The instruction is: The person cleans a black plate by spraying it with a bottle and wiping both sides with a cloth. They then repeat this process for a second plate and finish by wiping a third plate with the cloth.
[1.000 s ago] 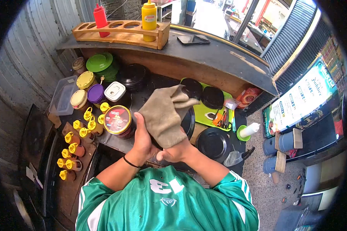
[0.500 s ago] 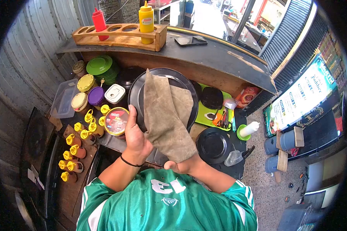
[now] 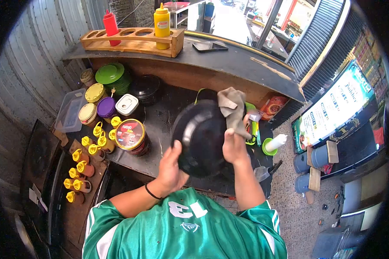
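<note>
A round black plate (image 3: 199,140), smeared by motion, is held up in front of my chest. My left hand (image 3: 172,169) grips its lower left rim, the thumb showing along the edge and the other fingers mostly hidden. At the right rim, a crumpled grey-brown cloth (image 3: 232,108) sticks up from my right hand (image 3: 236,144). The right fingers are closed on the cloth against the plate's edge. Left of the plate stands a round tub with a red label (image 3: 132,134) on its lid.
Yellow-capped bottles (image 3: 83,167) crowd the left side beside lidded jars and green plates (image 3: 112,75). A black stack of dishes (image 3: 146,88) sits behind. On the shelf are a wooden bottle rack (image 3: 173,46) and a phone (image 3: 210,46). A white squeeze bottle (image 3: 277,142) stands at right.
The plate has moved right and down and turned, with its dark face now toward me. The cloth has gone from across the plate's middle to its upper right edge. Both hands shifted right.
</note>
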`<move>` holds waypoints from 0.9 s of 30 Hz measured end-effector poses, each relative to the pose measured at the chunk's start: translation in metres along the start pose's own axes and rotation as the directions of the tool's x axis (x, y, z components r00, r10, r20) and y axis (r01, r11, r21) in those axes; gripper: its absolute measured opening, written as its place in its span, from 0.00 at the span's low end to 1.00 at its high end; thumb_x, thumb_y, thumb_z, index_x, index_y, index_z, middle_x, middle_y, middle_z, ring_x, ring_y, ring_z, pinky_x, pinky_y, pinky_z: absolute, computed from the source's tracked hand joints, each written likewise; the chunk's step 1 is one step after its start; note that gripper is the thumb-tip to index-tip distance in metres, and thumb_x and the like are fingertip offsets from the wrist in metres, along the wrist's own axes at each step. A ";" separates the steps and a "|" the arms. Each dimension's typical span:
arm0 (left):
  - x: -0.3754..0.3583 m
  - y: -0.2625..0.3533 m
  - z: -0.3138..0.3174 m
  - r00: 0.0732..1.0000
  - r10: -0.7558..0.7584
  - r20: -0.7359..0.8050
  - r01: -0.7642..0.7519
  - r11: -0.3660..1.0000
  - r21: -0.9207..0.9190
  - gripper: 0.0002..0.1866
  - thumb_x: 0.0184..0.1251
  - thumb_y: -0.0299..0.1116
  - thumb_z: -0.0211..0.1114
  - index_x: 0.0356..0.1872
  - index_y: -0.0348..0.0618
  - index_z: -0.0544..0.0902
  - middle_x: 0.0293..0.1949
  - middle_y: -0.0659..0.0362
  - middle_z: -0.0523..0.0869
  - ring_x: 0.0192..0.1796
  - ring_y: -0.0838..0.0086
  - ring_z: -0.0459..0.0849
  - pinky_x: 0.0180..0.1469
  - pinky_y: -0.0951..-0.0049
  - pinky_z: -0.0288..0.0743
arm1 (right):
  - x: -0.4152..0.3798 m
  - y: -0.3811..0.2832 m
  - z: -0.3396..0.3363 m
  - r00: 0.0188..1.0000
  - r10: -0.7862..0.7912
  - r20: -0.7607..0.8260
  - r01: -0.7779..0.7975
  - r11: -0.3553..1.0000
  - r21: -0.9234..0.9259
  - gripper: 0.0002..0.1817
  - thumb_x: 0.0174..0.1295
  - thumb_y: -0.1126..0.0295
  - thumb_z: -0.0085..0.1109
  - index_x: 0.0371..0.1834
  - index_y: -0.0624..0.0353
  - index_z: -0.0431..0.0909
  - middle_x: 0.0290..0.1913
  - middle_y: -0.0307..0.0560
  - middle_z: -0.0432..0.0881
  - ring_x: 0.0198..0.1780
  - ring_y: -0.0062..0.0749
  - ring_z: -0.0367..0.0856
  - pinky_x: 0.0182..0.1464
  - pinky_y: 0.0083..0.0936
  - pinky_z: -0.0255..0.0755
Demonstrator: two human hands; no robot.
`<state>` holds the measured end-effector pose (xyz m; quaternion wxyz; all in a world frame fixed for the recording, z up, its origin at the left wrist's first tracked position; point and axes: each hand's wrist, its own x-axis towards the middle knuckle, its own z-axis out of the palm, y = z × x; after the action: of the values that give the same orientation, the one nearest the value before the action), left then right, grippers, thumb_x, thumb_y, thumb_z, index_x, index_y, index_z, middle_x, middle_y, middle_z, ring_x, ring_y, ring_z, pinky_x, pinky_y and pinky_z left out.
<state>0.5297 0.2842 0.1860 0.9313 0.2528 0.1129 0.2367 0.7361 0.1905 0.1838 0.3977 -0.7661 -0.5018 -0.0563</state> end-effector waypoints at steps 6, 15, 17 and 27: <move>0.006 -0.002 -0.005 0.997 -0.071 0.041 0.065 0.987 0.145 0.33 0.88 0.58 0.49 0.69 0.35 0.77 0.66 0.48 0.85 0.67 0.59 0.85 0.73 0.51 0.77 | 0.026 -0.048 -0.011 0.900 -0.417 0.130 0.425 0.904 -0.042 0.54 0.67 0.22 0.43 0.78 0.59 0.67 0.77 0.63 0.68 0.81 0.67 0.59 0.84 0.63 0.43; 0.021 0.029 -0.013 0.978 0.192 -0.080 -0.192 0.981 0.010 0.33 0.89 0.58 0.46 0.75 0.38 0.70 0.67 0.51 0.83 0.66 0.62 0.85 0.70 0.56 0.80 | -0.046 -0.075 0.032 0.853 -0.462 0.243 0.389 0.873 0.293 0.49 0.74 0.24 0.33 0.80 0.52 0.71 0.80 0.51 0.71 0.86 0.47 0.59 0.84 0.72 0.18; 0.017 0.034 -0.015 0.971 0.230 -0.065 -0.226 0.972 0.066 0.32 0.89 0.57 0.47 0.74 0.38 0.71 0.66 0.52 0.84 0.63 0.63 0.87 0.67 0.57 0.82 | -0.051 -0.078 0.029 0.853 -0.465 0.236 0.404 0.876 0.264 0.46 0.75 0.25 0.35 0.77 0.52 0.75 0.79 0.51 0.73 0.84 0.46 0.62 0.82 0.76 0.18; 0.000 -0.003 -0.019 0.974 0.225 0.018 -0.196 0.805 0.559 0.25 0.86 0.51 0.59 0.58 0.35 0.83 0.50 0.61 0.88 0.49 0.80 0.83 0.55 0.74 0.78 | -0.009 -0.076 0.012 0.892 -0.453 -0.006 0.451 0.888 -0.091 0.56 0.56 0.19 0.60 0.72 0.57 0.77 0.74 0.59 0.76 0.79 0.63 0.68 0.86 0.62 0.42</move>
<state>0.5244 0.2891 0.1684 0.7818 0.5185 0.1710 0.3011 0.6664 0.2058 0.2133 0.3466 -0.6442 -0.6578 -0.1793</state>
